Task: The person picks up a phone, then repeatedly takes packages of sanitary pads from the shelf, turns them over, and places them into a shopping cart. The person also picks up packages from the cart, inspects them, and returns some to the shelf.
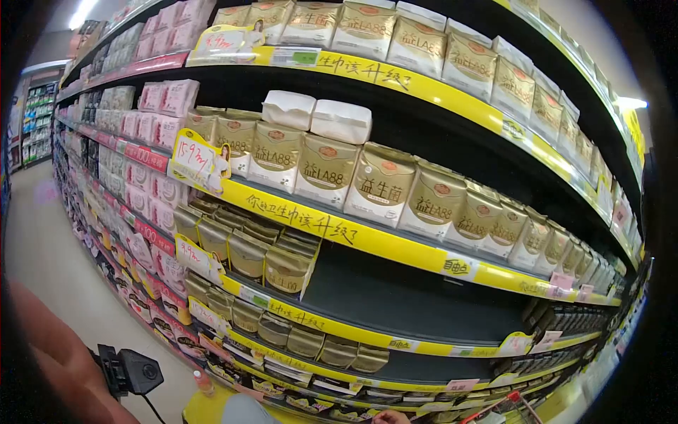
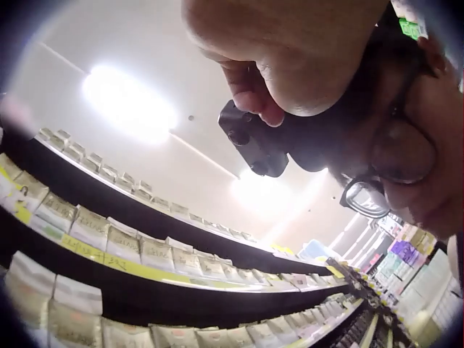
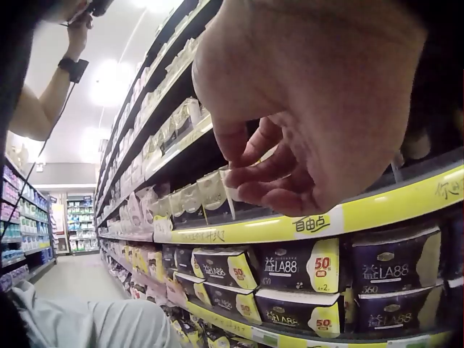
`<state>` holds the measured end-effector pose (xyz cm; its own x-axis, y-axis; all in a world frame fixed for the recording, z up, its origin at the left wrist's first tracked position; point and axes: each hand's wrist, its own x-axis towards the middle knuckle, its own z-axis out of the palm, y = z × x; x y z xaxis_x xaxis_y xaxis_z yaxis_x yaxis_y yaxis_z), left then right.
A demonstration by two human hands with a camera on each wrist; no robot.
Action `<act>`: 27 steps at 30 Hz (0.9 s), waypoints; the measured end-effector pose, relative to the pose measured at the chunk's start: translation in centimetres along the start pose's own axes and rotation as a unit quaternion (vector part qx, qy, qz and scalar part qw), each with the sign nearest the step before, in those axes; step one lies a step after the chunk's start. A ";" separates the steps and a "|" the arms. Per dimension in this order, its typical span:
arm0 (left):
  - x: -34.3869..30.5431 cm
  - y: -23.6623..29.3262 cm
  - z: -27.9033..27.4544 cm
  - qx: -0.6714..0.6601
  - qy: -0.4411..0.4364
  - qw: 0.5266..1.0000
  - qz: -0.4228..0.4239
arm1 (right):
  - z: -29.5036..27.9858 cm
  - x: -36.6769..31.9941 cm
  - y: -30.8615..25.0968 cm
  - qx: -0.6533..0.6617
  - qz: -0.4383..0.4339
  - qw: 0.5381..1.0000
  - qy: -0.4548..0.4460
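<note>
My left hand [image 2: 290, 58] is raised beside my head, with its curled fingers at a black box-shaped camera [image 2: 250, 141] worn there. In the head view only the left forearm [image 1: 67, 353] shows, with a wrist camera [image 1: 138, 373] strapped on; the hand itself is out of that view. Low before the shelves, my right hand [image 3: 304, 109] has loosely curled fingers and nothing in them. The shelf edge and dark boxes [image 3: 297, 272] marked 50 lie behind and below it. Gold-and-white packs [image 1: 381, 184] line the shelves in front of me.
Pink packs [image 1: 169, 99] fill shelves on the left. Two white packs [image 1: 314, 113] lie on top of the gold row. A yellow surface [image 1: 205, 406] with a bottle [image 1: 203, 381] is by my knee. A red-handled basket or cart [image 1: 508, 406] stands lower right. An aisle floor [image 1: 42, 233] runs left.
</note>
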<state>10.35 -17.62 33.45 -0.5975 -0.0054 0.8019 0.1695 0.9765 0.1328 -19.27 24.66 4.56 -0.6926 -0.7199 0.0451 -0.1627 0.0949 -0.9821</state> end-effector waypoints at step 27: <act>12.5 14.4 3.8 -0.852 -0.013 0.510 0.122 | 0.1 -3.2 2.4 -0.020 -0.011 0.999 0.025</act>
<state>2.33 -2.76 43.15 -0.4015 0.0961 0.9108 0.6625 -0.6561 0.3613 -17.39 27.10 2.00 -0.7232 -0.6864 0.0768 -0.2055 0.1077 -0.9727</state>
